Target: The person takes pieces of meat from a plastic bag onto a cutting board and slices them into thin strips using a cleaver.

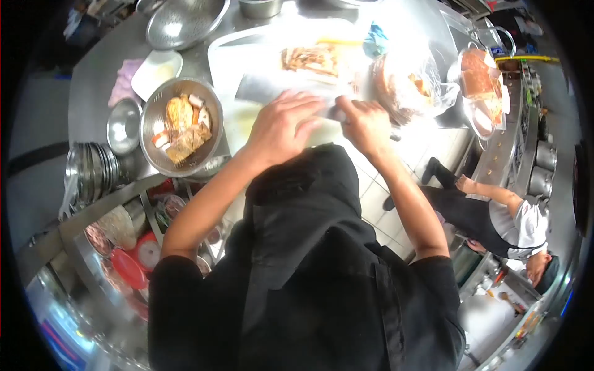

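Observation:
My right hand [366, 127] is closed around the dark handle of a cleaver [263, 88]. Its wide blade points left, lying flat-looking over a white cutting board [224, 59]. Beside the blade is my left hand [286, 127], fingers stretched and slightly blurred; whether they touch the steel I cannot tell. Sliced brown meat [309, 60] lies in a pile on the board just beyond the blade. A clear plastic bag [433, 93] with food inside sits to the right of the board. Glare washes out part of the board.
Left of the board, a perforated metal bowl [148, 133] holds chunks of cooked meat. A large colander [179, 28], a white dish [158, 73] and a small steel bowl [124, 127] stand around it. At right are a basket of brown pieces [479, 80] and another person [489, 216].

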Tool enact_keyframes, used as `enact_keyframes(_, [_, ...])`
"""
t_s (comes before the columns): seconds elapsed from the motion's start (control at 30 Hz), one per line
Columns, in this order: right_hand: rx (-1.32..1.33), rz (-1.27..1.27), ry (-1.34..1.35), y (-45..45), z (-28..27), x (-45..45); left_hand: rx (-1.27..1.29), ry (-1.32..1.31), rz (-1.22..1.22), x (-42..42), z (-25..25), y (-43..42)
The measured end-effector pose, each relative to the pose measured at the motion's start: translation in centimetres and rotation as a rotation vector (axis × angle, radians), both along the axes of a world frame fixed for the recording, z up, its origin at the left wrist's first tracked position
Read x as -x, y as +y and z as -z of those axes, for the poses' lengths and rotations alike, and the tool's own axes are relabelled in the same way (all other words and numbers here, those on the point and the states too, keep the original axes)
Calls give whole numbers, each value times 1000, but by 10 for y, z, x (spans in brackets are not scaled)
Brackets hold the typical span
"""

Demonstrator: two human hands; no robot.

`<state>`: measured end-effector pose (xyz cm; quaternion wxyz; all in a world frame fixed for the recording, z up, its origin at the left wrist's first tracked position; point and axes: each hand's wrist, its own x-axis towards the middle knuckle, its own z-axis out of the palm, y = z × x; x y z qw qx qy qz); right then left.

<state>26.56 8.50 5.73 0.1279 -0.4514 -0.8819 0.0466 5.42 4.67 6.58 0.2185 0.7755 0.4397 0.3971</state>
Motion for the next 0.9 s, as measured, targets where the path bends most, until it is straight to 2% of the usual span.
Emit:
enact_keyframes(0.03, [-96,-31,55,2,7,0,210,140,86,-2,0,10])
enact_keyframes(0.07, [-50,-48,73,2,13,-2,195,160,101,-3,6,21])
enact_keyframes(0.13, [10,-77,141,4,27,-8,324,262,101,-7,21,41])
enact_keyframes(0.2, [32,-72,178,1,35,-14,650,273,22,-5,14,64])
enact_keyframes(0.27, [163,-115,194,-1,28,-24,505,382,-39,0,19,79])
enact_keyframes(0.33, [271,-134,169,-7,25,-37,404,356,-91,-29,-13,91])
enact_keyframes(0.37, [242,-161,149,-9,24,-44,213,278,-40,-52,-21,101])
enact_keyframes(0.43, [353,-219,186,-12,17,-58,301,131,120,-113,-45,119])
enact_keyframes(0.5, [360,-261,220,-14,17,-69,527,59,182,-177,-36,141])
enact_keyframes(0.63, [472,-328,220,-10,9,-93,451,673,155,-270,10,197])
enact_keyframes(0.77, [516,-359,213,0,1,-116,649,835,95,-303,22,214])
enact_keyframes(0.9, [550,-328,201,7,-1,-129,558,634,41,-287,21,219])
